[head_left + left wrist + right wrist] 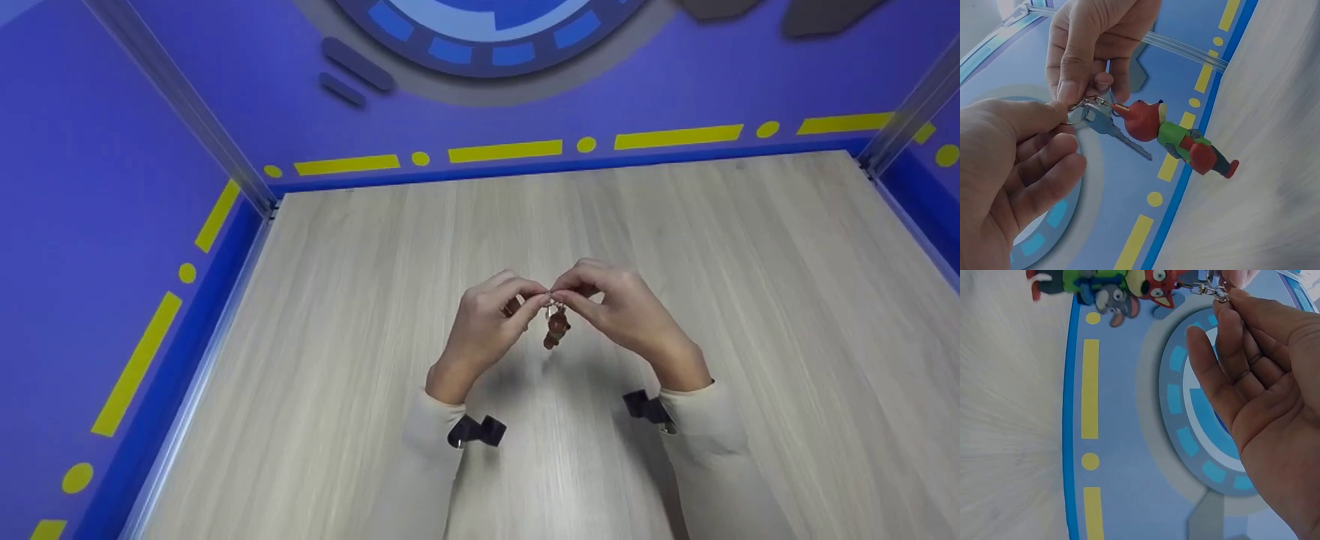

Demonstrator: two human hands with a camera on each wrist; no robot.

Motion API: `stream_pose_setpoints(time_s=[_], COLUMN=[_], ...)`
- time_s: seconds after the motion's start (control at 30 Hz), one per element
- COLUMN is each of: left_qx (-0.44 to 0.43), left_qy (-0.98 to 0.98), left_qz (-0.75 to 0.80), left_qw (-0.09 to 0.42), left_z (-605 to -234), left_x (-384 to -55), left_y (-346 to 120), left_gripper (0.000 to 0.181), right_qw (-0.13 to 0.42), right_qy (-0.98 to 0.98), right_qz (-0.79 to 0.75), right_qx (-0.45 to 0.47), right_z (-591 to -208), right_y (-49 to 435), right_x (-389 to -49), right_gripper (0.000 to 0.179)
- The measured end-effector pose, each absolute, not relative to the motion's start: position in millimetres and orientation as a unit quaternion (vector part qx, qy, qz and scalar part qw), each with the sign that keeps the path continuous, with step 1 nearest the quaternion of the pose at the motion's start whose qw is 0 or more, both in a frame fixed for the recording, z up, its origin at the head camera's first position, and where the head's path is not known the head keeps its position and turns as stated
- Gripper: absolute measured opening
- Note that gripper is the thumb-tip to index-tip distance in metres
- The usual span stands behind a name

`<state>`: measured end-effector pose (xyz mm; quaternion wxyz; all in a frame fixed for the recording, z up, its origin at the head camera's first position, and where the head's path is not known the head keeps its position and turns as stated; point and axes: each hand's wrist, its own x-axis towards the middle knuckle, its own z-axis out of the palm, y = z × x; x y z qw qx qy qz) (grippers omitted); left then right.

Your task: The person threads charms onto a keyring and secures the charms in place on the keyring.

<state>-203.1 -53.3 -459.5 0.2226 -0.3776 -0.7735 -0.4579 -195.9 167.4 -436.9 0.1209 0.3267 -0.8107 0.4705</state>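
Both hands meet over the middle of the table. My left hand pinches a metal key ring between thumb and index finger. The right hand pinches the same ring from the other side, fingertips close to the left ones. From the ring hang a silver key and a fox figurine on a short chain. In the left wrist view the fox is red with a green top and dark trousers. The right wrist view shows a small grey, big-eared figure against its front.
A light wood-grain table lies beneath the hands, with blue panels standing behind it and at both sides. Yellow dashes and dots run along the panels' lower parts. Dark straps sit at the sleeve cuffs.
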Motion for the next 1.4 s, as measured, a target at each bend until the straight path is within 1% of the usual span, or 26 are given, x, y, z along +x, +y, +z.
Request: stream_pose_setpoints(time_s=[0.1,0.3,0.5,0.7,0.9,1.03,1.13,1.23,1.4], left_qx=[-0.375,-0.362,-0.348,-0.336,-0.336,-0.345,-0.348,-0.351,-0.355], left_qy=[-0.768,-0.756,-0.735,-0.728,-0.793,-0.811,-0.811,-0.804,-0.779], left_qz=[-0.461,-0.479,-0.518,-0.549,-0.463,-0.436,-0.437,-0.444,-0.466], left_qw=[0.239,0.259,0.266,0.236,0.208,0.180,0.171,0.182,0.222], left_z=[-459,-460,-464,-467,-463,-460,-459,-458,-459], left_x=[-204,-204,-202,-201,-201,-201,-201,-201,-202], left_y=[-52,-48,-44,-42,-49,-52,-53,-52,-51], left_gripper=[0.009,0.008,0.008,0.005,0.004,0.005,0.005,0.006,0.009], right_qw=[0.132,0.146,0.133,0.110,0.099,0.102,0.114,0.130,0.158], right_qy=[-0.810,-0.803,-0.790,-0.791,-0.828,-0.840,-0.839,-0.831,-0.820], right_qz=[0.474,0.494,0.525,0.532,0.459,0.424,0.419,0.429,0.441], right_qx=[0.319,0.301,0.288,0.281,0.306,0.323,0.328,0.330,0.329], right_z=[-437,-439,-440,-440,-436,-434,-434,-434,-431], right_y=[167,165,164,166,169,169,168,167,167], right_x=[-196,-197,-198,-198,-194,-192,-192,-192,-192], right_gripper=[0.005,0.008,0.006,0.005,0.012,0.012,0.011,0.012,0.011])
